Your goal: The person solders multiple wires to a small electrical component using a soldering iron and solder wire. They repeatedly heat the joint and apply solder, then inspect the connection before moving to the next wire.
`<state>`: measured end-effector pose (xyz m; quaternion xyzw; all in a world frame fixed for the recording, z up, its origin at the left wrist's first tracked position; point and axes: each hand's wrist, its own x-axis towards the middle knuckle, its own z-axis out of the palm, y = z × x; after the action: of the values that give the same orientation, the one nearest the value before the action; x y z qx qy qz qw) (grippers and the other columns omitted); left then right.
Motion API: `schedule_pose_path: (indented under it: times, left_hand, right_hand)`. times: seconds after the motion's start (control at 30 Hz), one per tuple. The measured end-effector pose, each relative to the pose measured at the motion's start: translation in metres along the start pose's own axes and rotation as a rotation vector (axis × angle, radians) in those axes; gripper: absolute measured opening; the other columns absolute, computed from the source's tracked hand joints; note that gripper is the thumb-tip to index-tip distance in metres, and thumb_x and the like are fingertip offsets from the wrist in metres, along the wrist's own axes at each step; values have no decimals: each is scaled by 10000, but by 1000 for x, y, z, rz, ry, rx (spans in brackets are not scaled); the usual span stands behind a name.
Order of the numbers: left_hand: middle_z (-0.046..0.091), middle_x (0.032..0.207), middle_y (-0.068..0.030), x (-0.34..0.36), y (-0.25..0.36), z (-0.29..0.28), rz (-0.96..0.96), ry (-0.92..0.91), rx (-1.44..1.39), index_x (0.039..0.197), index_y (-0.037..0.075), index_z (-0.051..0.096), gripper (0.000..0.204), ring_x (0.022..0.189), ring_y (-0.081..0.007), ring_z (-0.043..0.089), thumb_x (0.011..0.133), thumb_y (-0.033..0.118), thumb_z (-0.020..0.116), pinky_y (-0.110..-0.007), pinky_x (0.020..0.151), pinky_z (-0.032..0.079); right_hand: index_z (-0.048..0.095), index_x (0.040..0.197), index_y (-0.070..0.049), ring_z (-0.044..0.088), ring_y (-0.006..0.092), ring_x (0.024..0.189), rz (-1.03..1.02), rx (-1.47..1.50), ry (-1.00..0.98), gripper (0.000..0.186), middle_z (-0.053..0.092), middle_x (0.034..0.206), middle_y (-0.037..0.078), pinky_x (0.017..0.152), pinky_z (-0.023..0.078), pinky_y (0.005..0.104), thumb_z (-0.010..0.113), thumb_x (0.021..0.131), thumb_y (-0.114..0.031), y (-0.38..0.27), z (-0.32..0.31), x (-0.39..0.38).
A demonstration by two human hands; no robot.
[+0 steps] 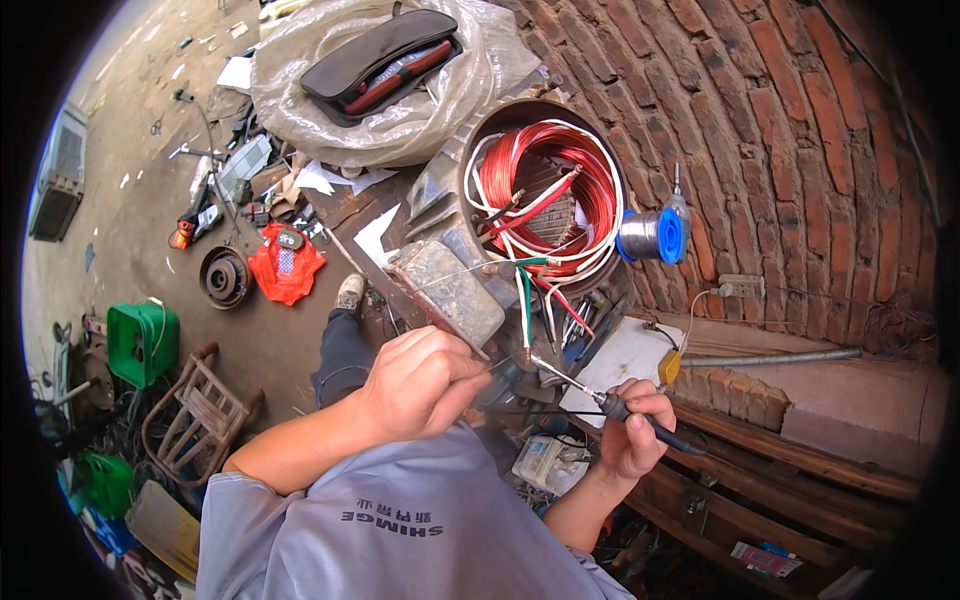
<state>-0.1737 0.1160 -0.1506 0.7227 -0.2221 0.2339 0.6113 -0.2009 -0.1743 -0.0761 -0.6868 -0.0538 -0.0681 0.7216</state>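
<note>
My right hand (pixel 638 432) grips the dark handle of a soldering iron (pixel 572 378). Its metal tip points up and left to the end of a white lead with a green sleeve (pixel 527 305). Fingers pinched, my left hand (pixel 425 382) holds a thin wire (pixel 498 366) that looks like solder, close to that same lead end. Both hands are just below a motor housing (pixel 450 185) with red copper windings (pixel 600 185) inside. Several red, white and black leads hang out over its near edge. A worn metal terminal box (pixel 455 300) juts from the housing above my left hand.
A blue spool of solder (pixel 655 236) stands right of the windings, by the brick wall (pixel 800 150). Beyond the motor, a dark tool pouch (pixel 380 65) lies on plastic sheeting (pixel 285 110). A green basket (pixel 142 345) and wooden stool (pixel 198 415) stand on the left floor.
</note>
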Motion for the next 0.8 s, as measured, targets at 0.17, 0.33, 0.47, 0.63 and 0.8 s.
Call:
schedule_pose_path:
  times: [0.17, 0.33, 0.47, 0.63, 0.8]
  left_hand:
    - [688, 898, -116, 0, -1, 1, -4, -8, -1, 952, 5, 664, 272, 729, -283, 671, 772, -13, 867, -375, 640, 548]
    - [689, 902, -112, -1, -1, 2, -13, -21, 6, 947, 9, 667, 261, 738, -282, 677, 779, 0, 866, -377, 645, 552]
    - [688, 900, -109, -1, 0, 2, -14, -26, 0, 943, 15, 668, 255, 743, -282, 680, 780, 7, 864, -377, 646, 553]
    - [686, 897, -103, 0, 0, 3, -19, -22, 1, 943, 22, 669, 250, 745, -280, 680, 782, 13, 859, -376, 644, 552]
    - [686, 894, -91, 0, 1, 4, -31, -27, 34, 944, 29, 671, 239, 743, -272, 680, 790, 27, 853, -371, 639, 549]
  right_hand:
    - [648, 1031, 22, 484, 232, 796, -45, -51, -17, 236, 524, 865, 118, 784, 453, 414, 739, 902, -154, 1, -1, -2]
    - [654, 1042, 24, 481, 227, 788, -69, -75, -23, 238, 523, 865, 115, 748, 448, 405, 738, 899, -147, 0, -2, -3]
    - [657, 1044, 23, 483, 226, 787, -75, -84, -30, 237, 526, 866, 114, 746, 448, 404, 737, 898, -146, 0, -2, -4]
    - [663, 1041, 24, 490, 227, 787, -84, -98, -28, 237, 529, 866, 115, 755, 457, 403, 735, 891, -146, -2, 1, -3]
    - [670, 1030, 26, 494, 229, 783, -88, -112, -20, 237, 535, 863, 120, 756, 465, 403, 732, 880, -146, -3, 2, -3]
